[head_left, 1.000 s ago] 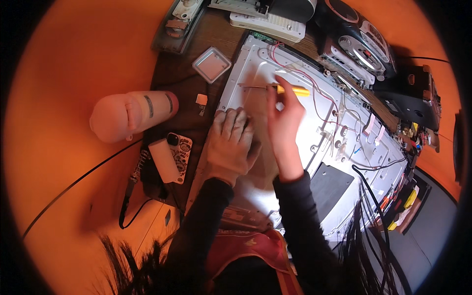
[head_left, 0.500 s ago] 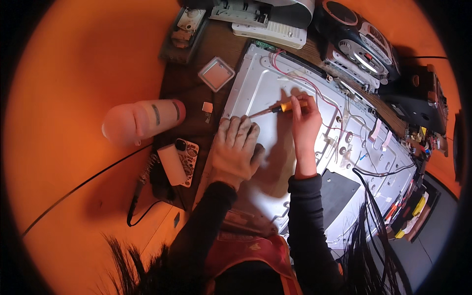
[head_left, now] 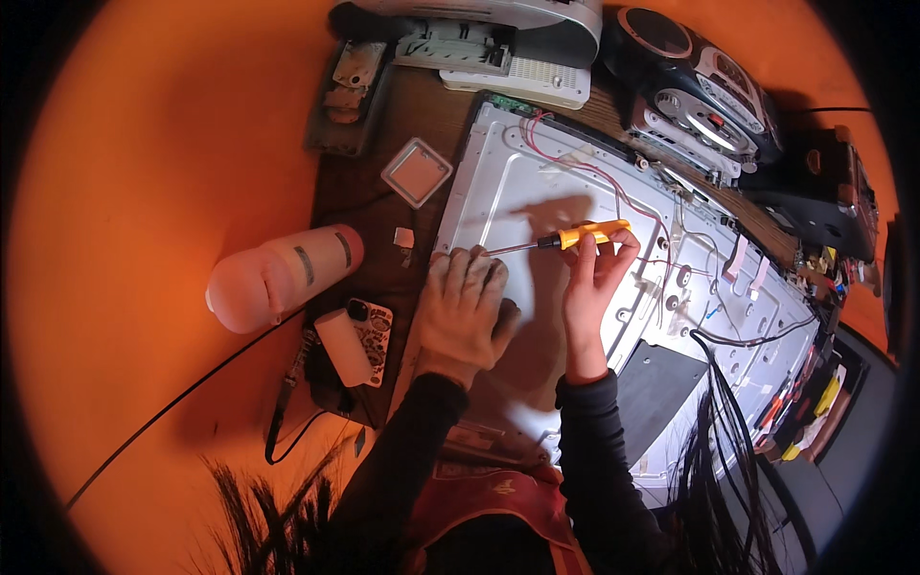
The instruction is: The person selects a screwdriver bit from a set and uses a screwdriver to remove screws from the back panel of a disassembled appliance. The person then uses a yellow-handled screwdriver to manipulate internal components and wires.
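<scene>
A large silver metal panel [head_left: 498, 182], like the back of a flat screen, lies tilted across the dark table. My left hand [head_left: 465, 311] rests on its left edge, fingers lying forward and thumb apart; the fingertips are partly in shadow. Between thumb and fingers of my right hand [head_left: 592, 297] is a screwdriver with a yellow and black handle [head_left: 585, 234]. Its thin shaft points left, with the tip right beside my left fingertips. Whether the tip touches a screw cannot be made out. Red wires [head_left: 585, 165] run over the panel's upper part.
Left of the panel are a square tray [head_left: 417, 172], a pinkish bottle [head_left: 287, 276], a phone [head_left: 376, 335] and a white box [head_left: 343, 347]. A printer-like machine [head_left: 508, 38] and a portable stereo [head_left: 704, 91] stand behind. Black cables [head_left: 747, 339] cross the panel's right side.
The screwdriver handle has swung lower and more level in my right hand, whose grip has shifted. My left hand stays at the panel edge. The whole view has shifted slightly.
</scene>
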